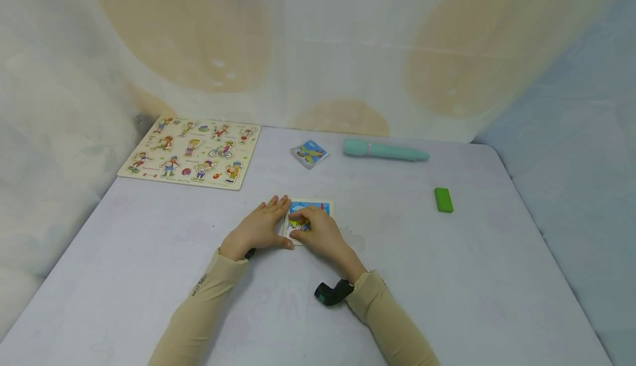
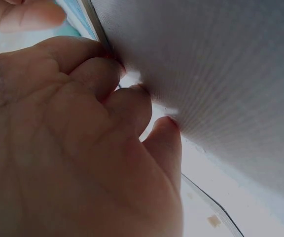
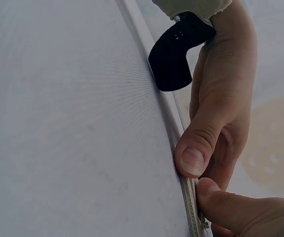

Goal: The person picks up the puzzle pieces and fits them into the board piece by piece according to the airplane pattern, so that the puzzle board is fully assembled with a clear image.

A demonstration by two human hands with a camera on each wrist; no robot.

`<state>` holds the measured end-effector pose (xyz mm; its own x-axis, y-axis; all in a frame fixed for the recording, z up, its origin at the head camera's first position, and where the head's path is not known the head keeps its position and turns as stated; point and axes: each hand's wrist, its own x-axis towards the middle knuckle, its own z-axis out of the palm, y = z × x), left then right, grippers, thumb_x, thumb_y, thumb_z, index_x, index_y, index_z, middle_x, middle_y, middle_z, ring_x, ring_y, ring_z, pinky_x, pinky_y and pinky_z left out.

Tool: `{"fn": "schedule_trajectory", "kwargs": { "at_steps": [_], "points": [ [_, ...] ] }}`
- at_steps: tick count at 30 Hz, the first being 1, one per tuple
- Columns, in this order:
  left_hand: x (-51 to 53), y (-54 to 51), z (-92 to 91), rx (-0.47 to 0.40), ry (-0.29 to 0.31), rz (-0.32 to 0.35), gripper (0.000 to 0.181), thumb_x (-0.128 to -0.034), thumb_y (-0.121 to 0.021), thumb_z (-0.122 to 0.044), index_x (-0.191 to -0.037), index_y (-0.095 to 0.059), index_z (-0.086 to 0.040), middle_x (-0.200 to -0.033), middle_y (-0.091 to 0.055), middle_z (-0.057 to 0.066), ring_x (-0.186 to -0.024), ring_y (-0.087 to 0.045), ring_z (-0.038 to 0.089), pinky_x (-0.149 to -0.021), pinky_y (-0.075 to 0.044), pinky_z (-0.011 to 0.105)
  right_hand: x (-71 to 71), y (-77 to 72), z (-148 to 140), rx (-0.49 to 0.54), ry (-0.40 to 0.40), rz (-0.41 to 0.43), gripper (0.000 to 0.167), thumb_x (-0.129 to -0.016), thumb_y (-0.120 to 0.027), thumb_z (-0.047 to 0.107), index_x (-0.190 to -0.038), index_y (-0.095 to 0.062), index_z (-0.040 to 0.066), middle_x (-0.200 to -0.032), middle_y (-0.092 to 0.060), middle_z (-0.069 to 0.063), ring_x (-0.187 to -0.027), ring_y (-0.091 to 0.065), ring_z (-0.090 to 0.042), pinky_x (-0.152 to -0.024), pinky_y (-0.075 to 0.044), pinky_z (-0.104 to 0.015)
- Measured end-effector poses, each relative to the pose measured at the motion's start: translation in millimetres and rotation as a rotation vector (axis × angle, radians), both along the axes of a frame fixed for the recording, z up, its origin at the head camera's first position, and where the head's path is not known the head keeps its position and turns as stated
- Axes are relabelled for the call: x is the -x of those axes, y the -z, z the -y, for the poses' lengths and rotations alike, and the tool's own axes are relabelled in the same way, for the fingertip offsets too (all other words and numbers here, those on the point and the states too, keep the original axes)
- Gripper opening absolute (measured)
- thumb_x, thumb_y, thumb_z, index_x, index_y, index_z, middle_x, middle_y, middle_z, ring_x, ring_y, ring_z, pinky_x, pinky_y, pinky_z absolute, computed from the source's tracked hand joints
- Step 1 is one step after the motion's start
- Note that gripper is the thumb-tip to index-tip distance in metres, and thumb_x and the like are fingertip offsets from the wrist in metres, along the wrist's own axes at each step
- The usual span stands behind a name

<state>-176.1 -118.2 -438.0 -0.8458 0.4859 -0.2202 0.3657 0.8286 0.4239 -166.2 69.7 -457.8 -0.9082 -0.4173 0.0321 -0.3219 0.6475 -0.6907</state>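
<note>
A small picture board [image 1: 323, 207] with a blue and yellow scene and a pale border lies on the table. My left hand [image 1: 260, 228] rests along its left edge, fingers extended and thumb spread near the lower corner. Over the picture, my right hand [image 1: 320, 232] has bent fingers, with its thumb and forefinger touching it and a gap between them. Whether they pinch a loose piece is hidden. In the right wrist view my left hand [image 3: 221, 98] has its thumb at the board's thin edge [image 3: 190, 207], close to my right thumb [image 3: 223, 200].
A wooden sports puzzle board [image 1: 199, 153] lies at the back left. Behind the hands are a small picture packet [image 1: 310, 153] and a mint-green pen-shaped object [image 1: 387, 150]. A green block [image 1: 444, 200] is on the right. Curtains hang behind the white table [image 1: 497, 277].
</note>
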Motion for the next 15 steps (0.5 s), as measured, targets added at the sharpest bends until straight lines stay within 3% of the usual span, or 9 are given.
{"fn": "schedule_trajectory", "kwargs": {
  "at_steps": [12,15],
  "points": [
    [-0.1,-2.1,-2.0,-0.007,0.001,0.012,0.107,-0.0753,-0.078,-0.049,-0.153,-0.022,-0.001,-0.161,-0.019,0.016,-0.15,-0.012,0.037,-0.121,-0.014,0.055,0.9,0.8,-2.4,0.025,0.017,0.033,0.043,-0.083,-0.077,0.023,-0.123,-0.065,0.012,-0.102,-0.065,-0.002,-0.089,-0.056,-0.012,-0.079,-0.048,-0.027],
    [2.1,-1.7,-3.2,0.0,-0.003,0.015,0.107,-0.0757,-0.078,-0.049,-0.153,-0.021,-0.001,-0.161,-0.018,0.015,-0.151,-0.011,0.036,-0.122,-0.014,0.054,4.2,2.0,-8.0,0.101,0.02,0.062,0.041,-0.085,-0.075,0.024,-0.123,-0.065,0.012,-0.103,-0.066,-0.002,-0.083,-0.055,-0.01,-0.072,-0.047,-0.021]
  ]
}}
